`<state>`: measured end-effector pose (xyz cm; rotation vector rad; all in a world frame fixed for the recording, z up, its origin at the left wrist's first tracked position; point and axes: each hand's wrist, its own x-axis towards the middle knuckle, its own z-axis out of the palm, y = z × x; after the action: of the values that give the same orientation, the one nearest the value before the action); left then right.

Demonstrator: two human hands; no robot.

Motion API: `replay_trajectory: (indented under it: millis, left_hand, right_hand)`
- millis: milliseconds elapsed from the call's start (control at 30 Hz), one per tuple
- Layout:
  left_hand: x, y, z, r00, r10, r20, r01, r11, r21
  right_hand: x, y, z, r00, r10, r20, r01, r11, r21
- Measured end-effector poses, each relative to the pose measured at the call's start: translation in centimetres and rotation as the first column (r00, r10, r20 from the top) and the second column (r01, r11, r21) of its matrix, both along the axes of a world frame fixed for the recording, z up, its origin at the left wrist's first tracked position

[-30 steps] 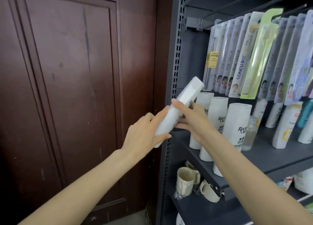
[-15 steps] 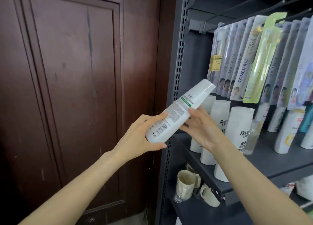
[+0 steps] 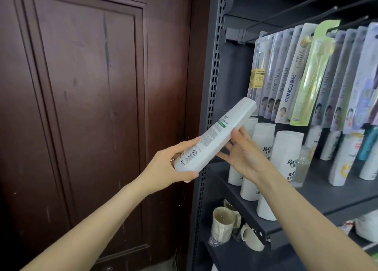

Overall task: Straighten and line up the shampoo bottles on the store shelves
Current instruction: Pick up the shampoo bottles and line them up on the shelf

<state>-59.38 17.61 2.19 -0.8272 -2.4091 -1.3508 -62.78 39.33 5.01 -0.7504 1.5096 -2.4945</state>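
Left hand (image 3: 163, 168) grips the base end of a white shampoo bottle (image 3: 214, 136), thumb below, fingers curled round the far side. Bottle is tilted, cap end up and to the right, back label with barcode facing the camera; it is held off the shelf, in front of the rack's left upright (image 3: 212, 86). Right hand (image 3: 243, 156) has its fingers spread and straight, fingertips touching the bottle's underside mid-body, no wrap. Dark grey metal shelf (image 3: 319, 193) carries a row of upright white bottles (image 3: 286, 154) running back from the front edge, more bottles further right. Packaged toothbrushes (image 3: 290, 80) hang above. Lower shelf holds beige mugs (image 3: 222, 225). Left of the rack: dark brown panelled wooden door (image 3: 88, 107), scuffed.
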Motion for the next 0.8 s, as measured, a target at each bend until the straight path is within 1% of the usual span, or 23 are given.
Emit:
replay_trajectory:
  millis: [67,100,133,200,267,333,433,500,567,667,700,800]
  left_hand:
    - [0.0,0.3,0.2,0.995,-0.069,0.072,0.067,0.997,0.032]
    - [0.0,0.4,0.3,0.990,-0.090,0.107,0.085,0.995,0.049]
    - [0.1,0.5,0.4,0.984,-0.104,0.144,0.096,0.993,0.062]
    - [0.1,1.0,0.6,0.977,-0.105,0.185,0.100,0.994,0.036]
    - [0.0,1.8,1.2,0.991,-0.026,0.134,0.033,0.998,-0.046]
    - [-0.3,2.8,2.3,0.998,0.060,0.035,-0.058,0.996,-0.061]
    - [-0.8,4.2,4.0,0.993,0.100,-0.066,-0.100,0.995,0.004]
    - [-1.1,4.8,4.7,0.990,0.104,-0.096,-0.100,0.994,0.046]
    - [-1.5,5.3,4.8,0.990,0.105,-0.093,-0.098,0.992,0.076]
    - [-2.4,6.0,4.9,0.994,0.094,-0.055,-0.086,0.988,0.127]
    - [-2.8,6.2,5.0,0.995,0.093,-0.043,-0.086,0.987,0.137]
    - [-4.2,6.5,5.1,0.994,0.105,-0.011,-0.102,0.983,0.156]
  right_hand:
    - [-0.1,0.1,0.0,1.000,0.004,0.011,-0.003,0.996,-0.091]
    - [0.1,0.1,0.2,1.000,-0.016,0.013,0.017,0.995,-0.103]
    - [0.4,0.0,0.5,0.998,-0.064,0.012,0.065,0.995,-0.081]
    - [1.0,-0.4,1.2,0.972,-0.235,-0.012,0.236,0.971,0.041]
    - [1.3,-0.9,1.8,0.918,-0.386,-0.091,0.396,0.900,0.181]
    - [1.5,-1.6,2.3,0.872,-0.457,-0.176,0.489,0.836,0.251]
    - [1.5,-2.3,3.0,0.826,-0.508,-0.242,0.561,0.779,0.280]
    - [1.4,-2.2,3.5,0.811,-0.526,-0.255,0.583,0.762,0.282]
    - [1.2,-1.7,4.0,0.788,-0.540,-0.294,0.614,0.719,0.326]
    - [1.1,-0.4,5.3,0.733,-0.517,-0.442,0.680,0.586,0.441]
    - [1.0,0.2,5.9,0.712,-0.491,-0.502,0.702,0.522,0.485]
    - [0.8,2.2,7.6,0.642,-0.386,-0.662,0.766,0.278,0.580]
